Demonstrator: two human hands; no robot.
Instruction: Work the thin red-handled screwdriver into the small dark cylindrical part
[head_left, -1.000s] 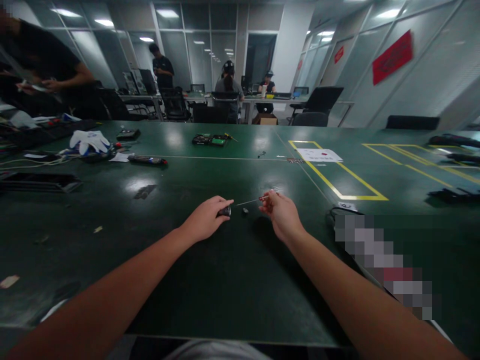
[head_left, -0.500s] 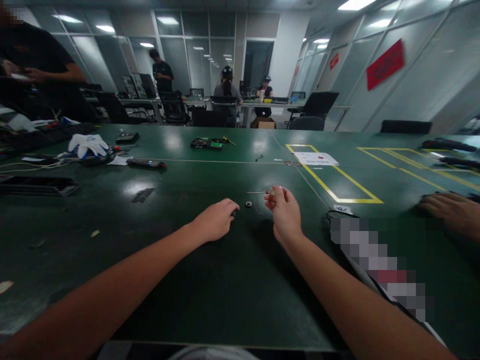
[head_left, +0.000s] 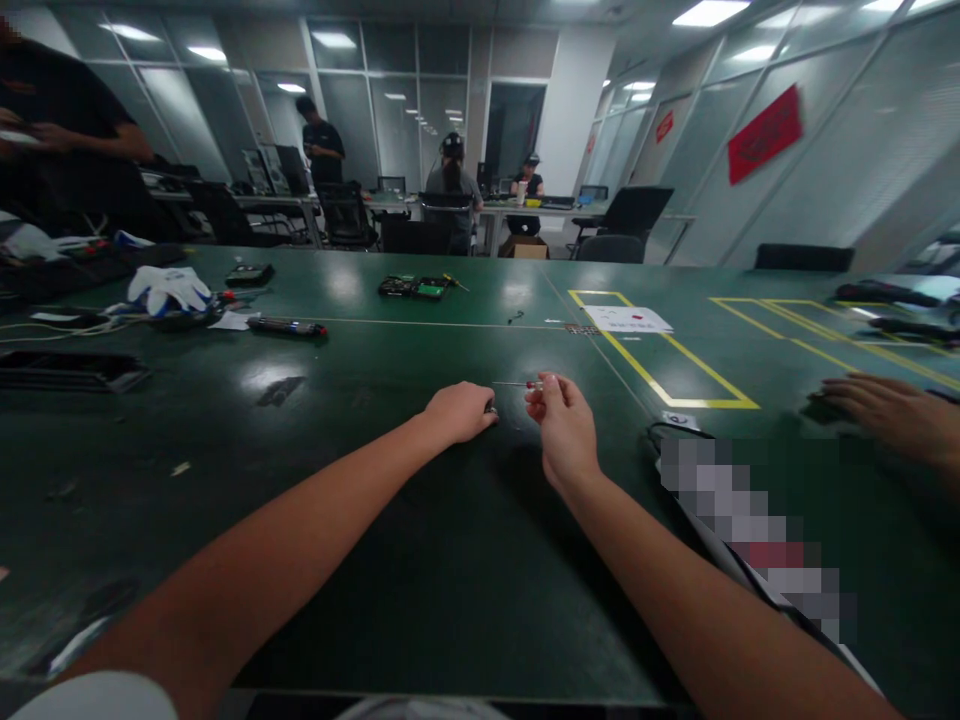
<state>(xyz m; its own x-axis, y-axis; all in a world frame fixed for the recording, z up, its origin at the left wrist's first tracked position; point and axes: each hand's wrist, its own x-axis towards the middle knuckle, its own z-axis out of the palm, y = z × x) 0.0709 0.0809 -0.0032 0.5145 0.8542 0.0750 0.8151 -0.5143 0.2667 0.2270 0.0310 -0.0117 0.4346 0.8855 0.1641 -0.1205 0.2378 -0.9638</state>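
Observation:
My right hand (head_left: 568, 425) is closed round the handle of a small screwdriver (head_left: 514, 384), whose thin shaft points left above the green table. A bit of red shows on the screwdriver beside my fingertips. To the left, my left hand (head_left: 463, 410) rests low at the tabletop, fingers curled round a small round metal part (head_left: 491, 407). Most of that part is hidden by the fingers. A short gap separates the screwdriver tip from my left hand.
A cable-edged long object, blurred out, lies right of my right arm. Another person's hand (head_left: 885, 405) is at the far right. Farther off are a green-and-black tool case (head_left: 414, 288), a white paper sheet (head_left: 628, 319), white gloves (head_left: 171, 291) and a dark cylindrical tool (head_left: 288, 328).
My left hand has moved right and closed on the small round part that lay on the table. My right hand with the screwdriver has hardly moved.

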